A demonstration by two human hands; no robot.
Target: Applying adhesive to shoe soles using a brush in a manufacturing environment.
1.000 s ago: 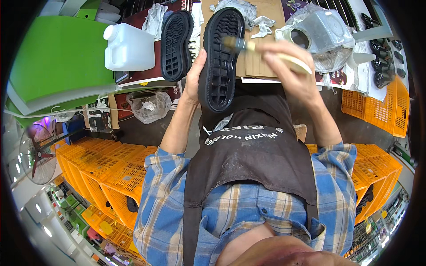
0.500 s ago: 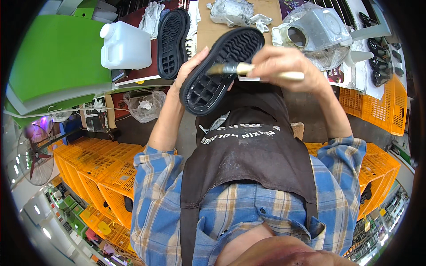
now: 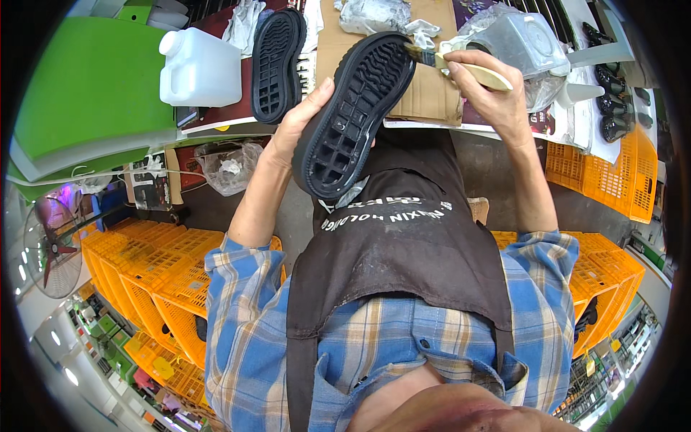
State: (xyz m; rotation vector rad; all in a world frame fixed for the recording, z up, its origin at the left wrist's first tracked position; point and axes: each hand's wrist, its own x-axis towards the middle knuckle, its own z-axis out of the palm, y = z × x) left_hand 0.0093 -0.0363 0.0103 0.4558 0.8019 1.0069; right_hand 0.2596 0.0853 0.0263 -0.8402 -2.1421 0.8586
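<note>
My left hand [image 3: 294, 126] is closed round the left edge of a black shoe sole [image 3: 332, 155], holding it tilted in front of my apron. Its face with square cells and wavy ridges is turned up. Between the fingers and thumb of my right hand [image 3: 489, 90] is a paintbrush [image 3: 469, 68] with a pale handle. The bristles are at the sole's far right rim, touching or very close to it. A second black sole [image 3: 277, 65] lies on the table, beyond my left hand.
A white jug [image 3: 203, 70] stands beside a green surface [image 3: 86, 93] at the left. Brown cardboard [image 3: 430, 93] lies on the table, with a clear plastic container [image 3: 520, 45] to its right. Orange crates [image 3: 155, 263] stand on both sides of me.
The brush has moved from the middle of the sole's face to its far right rim. My left hand has turned the sole a little more upright and lowered its near end.
</note>
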